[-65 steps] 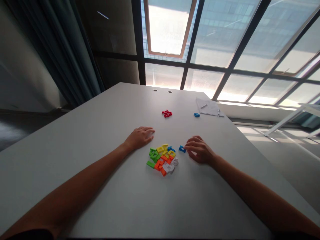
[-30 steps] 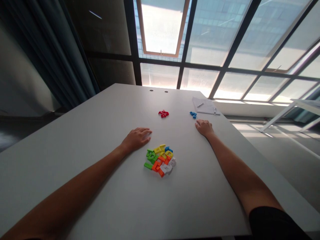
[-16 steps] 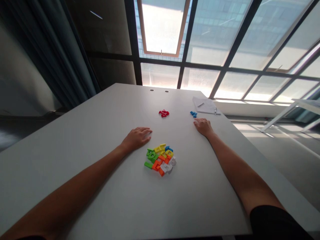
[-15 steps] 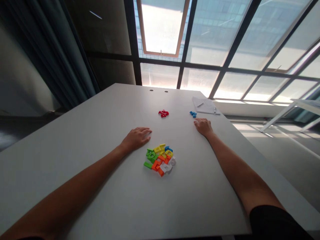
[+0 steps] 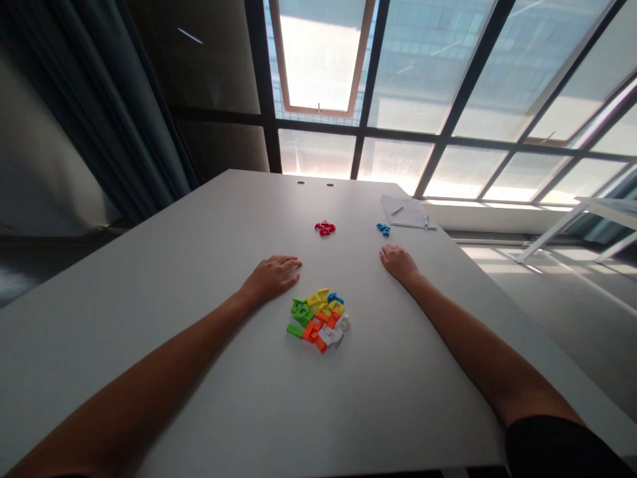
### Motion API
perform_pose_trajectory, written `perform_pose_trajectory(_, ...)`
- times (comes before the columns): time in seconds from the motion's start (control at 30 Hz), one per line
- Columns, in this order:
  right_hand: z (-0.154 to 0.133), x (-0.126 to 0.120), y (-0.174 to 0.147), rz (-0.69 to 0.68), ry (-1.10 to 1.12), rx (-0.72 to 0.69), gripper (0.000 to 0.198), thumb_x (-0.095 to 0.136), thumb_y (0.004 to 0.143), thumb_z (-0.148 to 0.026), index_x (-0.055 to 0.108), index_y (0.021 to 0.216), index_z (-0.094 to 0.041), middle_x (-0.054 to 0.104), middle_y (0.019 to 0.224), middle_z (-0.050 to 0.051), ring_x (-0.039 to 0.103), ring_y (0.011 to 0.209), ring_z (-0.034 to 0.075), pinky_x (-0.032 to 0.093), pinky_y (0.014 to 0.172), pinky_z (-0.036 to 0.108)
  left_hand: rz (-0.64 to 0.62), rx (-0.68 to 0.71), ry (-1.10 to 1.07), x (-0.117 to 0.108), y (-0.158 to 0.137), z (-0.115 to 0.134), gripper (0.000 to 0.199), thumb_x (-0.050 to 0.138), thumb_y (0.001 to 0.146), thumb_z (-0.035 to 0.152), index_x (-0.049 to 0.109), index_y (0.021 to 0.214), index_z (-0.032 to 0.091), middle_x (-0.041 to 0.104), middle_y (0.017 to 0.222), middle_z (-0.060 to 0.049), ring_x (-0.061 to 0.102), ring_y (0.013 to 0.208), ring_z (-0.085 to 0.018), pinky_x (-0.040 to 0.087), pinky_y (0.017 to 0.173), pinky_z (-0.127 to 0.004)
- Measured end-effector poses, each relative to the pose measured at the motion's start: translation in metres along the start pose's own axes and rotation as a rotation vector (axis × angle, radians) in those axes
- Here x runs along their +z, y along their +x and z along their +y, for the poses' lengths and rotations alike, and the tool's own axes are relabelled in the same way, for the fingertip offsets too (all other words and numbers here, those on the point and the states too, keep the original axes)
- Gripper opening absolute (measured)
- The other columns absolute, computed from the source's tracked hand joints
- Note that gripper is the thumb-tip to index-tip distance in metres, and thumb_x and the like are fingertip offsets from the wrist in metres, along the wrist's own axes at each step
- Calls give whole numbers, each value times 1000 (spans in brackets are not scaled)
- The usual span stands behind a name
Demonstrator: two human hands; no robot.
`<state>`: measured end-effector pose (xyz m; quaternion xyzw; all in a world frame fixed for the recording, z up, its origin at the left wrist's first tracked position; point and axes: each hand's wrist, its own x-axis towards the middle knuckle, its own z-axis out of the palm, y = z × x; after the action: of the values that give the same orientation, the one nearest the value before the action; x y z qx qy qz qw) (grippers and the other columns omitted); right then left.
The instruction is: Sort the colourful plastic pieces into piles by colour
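While the blue pieces point(image 5: 383, 229) stay, the right hand point(image 5: 398, 261) has retreated.

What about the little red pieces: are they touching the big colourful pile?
No, the red pieces lie in their own cluster beyond the colourful pile, with a clear gap between.

Left hand point(image 5: 271, 278) rests on the desk point(image 5: 213, 232) near a multicoloured pile point(image 5: 320, 320) — right hand point(image 5: 399, 263) just short of blue pieces point(image 5: 383, 230).
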<state>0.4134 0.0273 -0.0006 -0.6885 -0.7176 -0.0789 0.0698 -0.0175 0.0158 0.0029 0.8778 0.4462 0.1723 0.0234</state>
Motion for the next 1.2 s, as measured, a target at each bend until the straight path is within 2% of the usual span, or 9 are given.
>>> perform_pose_trajectory(0.1,-32,1,-20,63,84,-120,34,46,111,-23,79,115,-20,81,120,16,74,116,27,54,109,38,-3,-2,1,0,0,0,43,55,102,45,77,137,31,72,152,-9,67,137,-32,53,119,-53)
perform_pose_trajectory(0.2,-62,-1,-40,182,357,-507,26,56,107,-24,82,105,-25,84,110,10,76,110,25,54,108,41,1,-4,1,0,0,1,43,56,102,44,77,137,31,72,151,-9,66,138,-32,53,119,-52)
perform_pose_trajectory(0.3,-84,-11,-55,310,639,-789,19,61,105,-25,80,102,-26,85,100,8,77,98,25,55,101,45,-5,-4,7,0,-1,1,44,55,103,44,77,139,30,71,152,-9,66,139,-32,53,120,-52)
perform_pose_trajectory(0.4,-97,-25,-64,260,803,-1013,16,63,105,-28,78,109,-26,84,101,8,76,98,24,56,97,45,-5,1,12,0,-1,1,44,54,103,44,77,139,30,71,152,-9,66,139,-32,52,120,-52)
perform_pose_trajectory(0.5,-99,-32,-65,177,815,-1101,15,64,106,-32,78,110,-26,84,105,8,76,98,24,55,96,44,5,4,8,0,-2,1,43,55,103,43,77,139,31,71,152,-8,66,139,-31,52,120,-52)
perform_pose_trajectory(0.63,-85,-23,-54,213,686,-983,17,62,107,-30,79,106,-26,84,107,8,76,100,24,54,99,44,7,-1,-1,-1,-2,1,42,56,103,42,77,138,31,72,152,-8,67,139,-32,52,120,-53)
perform_pose_trajectory(0.87,-40,0,-19,203,374,-412,20,61,102,-23,80,108,-22,81,116,12,71,109,28,53,107,42,14,10,-14,0,-2,0,42,56,103,43,78,138,32,72,152,-8,67,140,-32,52,121,-52)
perform_pose_trajectory(1.0,-20,0,0,159,180,-188,27,56,105,-22,82,111,-20,78,120,14,67,116,30,50,110,42,25,-1,-17,1,-1,1,40,59,103,43,78,137,34,72,151,-8,67,139,-32,52,121,-51)
perform_pose_trajectory(1.2,-4,-2,29,90,68,53,43,51,104,-24,77,138,-18,75,136,18,66,125,34,48,110,44,4,-13,-4,0,-1,2,41,58,103,43,77,138,32,71,152,-8,66,140,-31,52,121,-52)
